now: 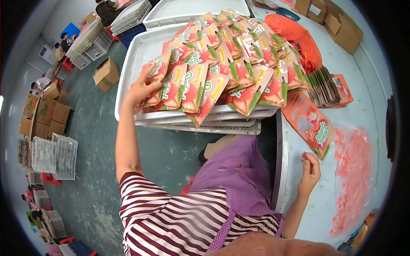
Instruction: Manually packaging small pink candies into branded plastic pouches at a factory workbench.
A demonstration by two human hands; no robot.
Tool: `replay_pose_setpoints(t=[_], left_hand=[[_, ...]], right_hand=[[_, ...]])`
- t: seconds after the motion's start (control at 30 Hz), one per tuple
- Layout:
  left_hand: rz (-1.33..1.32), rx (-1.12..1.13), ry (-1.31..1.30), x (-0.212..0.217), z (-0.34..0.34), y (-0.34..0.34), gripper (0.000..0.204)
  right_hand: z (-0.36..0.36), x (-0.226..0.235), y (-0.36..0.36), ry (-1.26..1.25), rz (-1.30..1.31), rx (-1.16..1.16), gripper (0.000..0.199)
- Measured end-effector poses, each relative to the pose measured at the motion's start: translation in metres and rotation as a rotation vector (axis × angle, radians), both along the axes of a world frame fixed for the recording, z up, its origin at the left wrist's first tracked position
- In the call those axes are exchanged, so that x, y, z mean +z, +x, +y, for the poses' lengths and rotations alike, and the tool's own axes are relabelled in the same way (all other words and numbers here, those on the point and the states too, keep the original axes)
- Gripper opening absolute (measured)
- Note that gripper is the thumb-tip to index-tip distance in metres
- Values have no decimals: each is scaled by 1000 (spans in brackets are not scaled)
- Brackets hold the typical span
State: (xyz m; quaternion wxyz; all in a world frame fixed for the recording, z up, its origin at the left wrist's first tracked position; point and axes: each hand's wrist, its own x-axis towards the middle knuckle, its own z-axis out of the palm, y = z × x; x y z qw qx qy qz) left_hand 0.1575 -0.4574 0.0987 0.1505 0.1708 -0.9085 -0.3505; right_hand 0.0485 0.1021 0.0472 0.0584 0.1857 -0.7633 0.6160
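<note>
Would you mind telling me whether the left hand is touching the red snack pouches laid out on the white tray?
Touching. The head view shows the left hand resting on the leftmost of the red pouches on the white tray.

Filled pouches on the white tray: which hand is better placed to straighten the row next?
Left, probably. The left hand already rests on the outermost filled pouch on the white tray. The right hand sits loosely closed on the table, nearer the flat pouch.

Rows of overlapping red-and-green snack pouches [213, 72] fill the white tray [136, 64]. Right of the tray, on the desk [367, 85], a stack of upright empty pouches [326, 87] stands above one flat orange pouch [309, 123]. Brown cardboard boxes [337, 23] sit beyond the tray's far right corner, and another cardboard box [106, 74] lies on the floor to its left.
</note>
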Motion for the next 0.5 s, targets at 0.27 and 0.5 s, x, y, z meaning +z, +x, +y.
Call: replay_pose_setpoints(t=[0.27,0.5], left_hand=[[19,166,129,-36,-41,9,56],[150,60,436,-32,-16,-11,62]], right_hand=[[14,-14,-10,3,-65,-67,14],[16,-32,-41,-28,69,-420,16]])
